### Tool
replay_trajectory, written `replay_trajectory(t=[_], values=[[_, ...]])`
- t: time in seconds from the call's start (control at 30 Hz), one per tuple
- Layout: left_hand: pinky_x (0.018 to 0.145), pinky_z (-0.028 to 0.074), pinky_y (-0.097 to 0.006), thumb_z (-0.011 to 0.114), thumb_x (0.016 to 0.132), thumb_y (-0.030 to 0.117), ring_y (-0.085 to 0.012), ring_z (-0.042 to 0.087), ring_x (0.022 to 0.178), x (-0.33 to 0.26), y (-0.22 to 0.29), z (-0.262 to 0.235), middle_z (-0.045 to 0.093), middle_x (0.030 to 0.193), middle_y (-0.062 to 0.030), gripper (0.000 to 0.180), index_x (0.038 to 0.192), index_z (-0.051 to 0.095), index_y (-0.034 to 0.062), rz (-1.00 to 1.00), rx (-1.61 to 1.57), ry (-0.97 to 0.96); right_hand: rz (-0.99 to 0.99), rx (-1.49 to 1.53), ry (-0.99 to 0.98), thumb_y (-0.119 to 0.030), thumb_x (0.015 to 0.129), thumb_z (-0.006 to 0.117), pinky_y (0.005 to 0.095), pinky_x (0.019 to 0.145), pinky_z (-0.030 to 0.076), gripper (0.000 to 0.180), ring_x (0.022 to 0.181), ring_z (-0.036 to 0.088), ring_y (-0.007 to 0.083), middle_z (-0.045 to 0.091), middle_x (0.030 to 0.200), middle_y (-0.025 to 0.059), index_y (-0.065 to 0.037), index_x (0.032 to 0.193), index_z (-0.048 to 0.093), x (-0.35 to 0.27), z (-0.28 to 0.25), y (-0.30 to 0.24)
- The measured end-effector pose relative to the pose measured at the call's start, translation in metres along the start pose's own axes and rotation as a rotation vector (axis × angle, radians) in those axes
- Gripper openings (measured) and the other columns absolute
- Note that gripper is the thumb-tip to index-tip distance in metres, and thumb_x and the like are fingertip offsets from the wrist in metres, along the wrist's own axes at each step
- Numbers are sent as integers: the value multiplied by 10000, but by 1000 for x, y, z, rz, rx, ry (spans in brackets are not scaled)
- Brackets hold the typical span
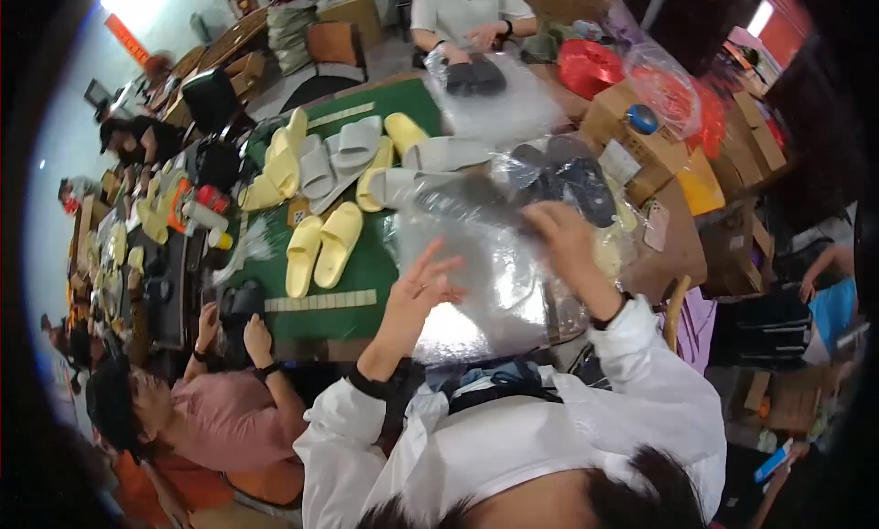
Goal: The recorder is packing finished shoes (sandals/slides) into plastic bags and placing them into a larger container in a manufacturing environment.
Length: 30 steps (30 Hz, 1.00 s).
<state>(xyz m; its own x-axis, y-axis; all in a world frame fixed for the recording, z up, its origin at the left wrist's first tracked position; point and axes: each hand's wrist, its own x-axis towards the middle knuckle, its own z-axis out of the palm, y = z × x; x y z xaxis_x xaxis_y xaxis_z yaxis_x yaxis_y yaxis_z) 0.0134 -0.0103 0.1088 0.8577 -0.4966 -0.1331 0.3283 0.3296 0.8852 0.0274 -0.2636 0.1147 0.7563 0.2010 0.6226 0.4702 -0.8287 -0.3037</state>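
Note:
My left hand hovers over the near left part of a stack of clear plastic bags; its fingers are spread and hold nothing. My right hand is above the stack's right side, fingers curled at the end of a dark grey slipper smeared by motion. Just beyond that slipper, pale grey slippers lie on the table. To the right of it rest dark slippers in clear plastic. A pair of yellow slippers sits left of the bags on the green mat.
More yellow slippers and grey slippers spread across the mat. Across the table a person handles dark slippers on plastic. A person in pink works at my left. Cardboard boxes and a phone are at the right.

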Motion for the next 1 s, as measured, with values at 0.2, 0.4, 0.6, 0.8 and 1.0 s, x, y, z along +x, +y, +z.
replay_trajectory(t=[0.2, 0.4, 0.6, 0.8, 1.0], values=[[809, 458, -349, 424, 872, 86, -284, 549, 901, 10, -27, -133, 480, 1138, -170, 456, 1304, 286, 46, -109, -197, 397, -59, -387, 144, 57, 613, 540, 380, 790, 408, 491, 935, 524, 283, 551, 1017, 94, -95, 1080, 548, 5, -36, 58], [799, 442, -369, 471, 841, 121, -294, 492, 920, 2, -72, -263, 445, 1086, -160, 568, 1345, 210, 121, -222, -298, 794, 312, -752, -325, 33, 727, 495, 399, 933, 344, 563, 1086, 446, 298, 404, 1264, 83, -143, 1253, 400, -80, 2, 135], [779, 436, -385, 453, 838, 105, -290, 468, 946, 17, -69, -323, 424, 1105, -168, 611, 1365, 161, 209, -295, -351, 848, 475, -976, -245, -43, 756, 522, 396, 932, 350, 571, 1152, 391, 307, 322, 1346, 79, -150, 1288, 347, -114, 18, 166], [904, 362, -429, 403, 870, 159, -393, 380, 1107, 55, -76, -371, 248, 1281, -310, 571, 1357, 106, 145, -313, -380, 811, 761, -928, -341, -30, 718, 528, 428, 943, 335, 618, 1206, 332, 314, 272, 1367, 125, -156, 1296, 351, -89, 17, 120], [916, 358, -401, 428, 879, 288, -368, 390, 1101, 104, -103, -390, 264, 1287, -273, 603, 1326, 138, 7, -204, -523, 740, 664, -568, -320, -21, 713, 526, 429, 955, 310, 558, 1183, 336, 379, 335, 1310, 200, -17, 1250, 372, -85, 64, -15]])
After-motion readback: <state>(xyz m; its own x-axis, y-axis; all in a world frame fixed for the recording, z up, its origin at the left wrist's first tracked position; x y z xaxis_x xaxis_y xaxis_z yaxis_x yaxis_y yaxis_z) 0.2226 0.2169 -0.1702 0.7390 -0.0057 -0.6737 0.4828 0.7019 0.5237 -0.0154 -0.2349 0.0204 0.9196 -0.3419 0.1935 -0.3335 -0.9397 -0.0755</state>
